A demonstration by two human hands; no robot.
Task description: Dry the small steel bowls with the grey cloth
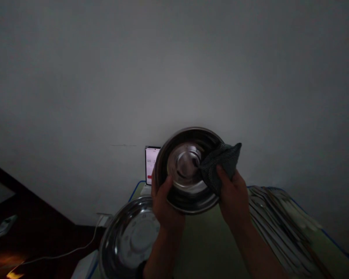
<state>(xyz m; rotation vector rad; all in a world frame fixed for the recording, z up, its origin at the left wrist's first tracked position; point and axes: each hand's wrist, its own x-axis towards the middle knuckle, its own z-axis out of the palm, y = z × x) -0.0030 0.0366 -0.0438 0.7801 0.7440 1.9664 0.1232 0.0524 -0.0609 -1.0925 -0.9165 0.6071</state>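
Observation:
A round stainless steel bowl is held up above the table, tilted so that its inside faces me. My left hand grips its lower left rim, thumb on the inner side and fingers hidden behind. On the right rim lies a dark grey-green cloth, pinched in my right hand with the thumb on top. The cloth reaches over the rim into the bowl; whether the right fingers also grip the rim through it is hidden.
A larger steel basin stands at the table's left. Behind the held bowl a phone showing a timer leans upright near the wall. Several long thin utensils lie on the green table at right. A white cable hangs left.

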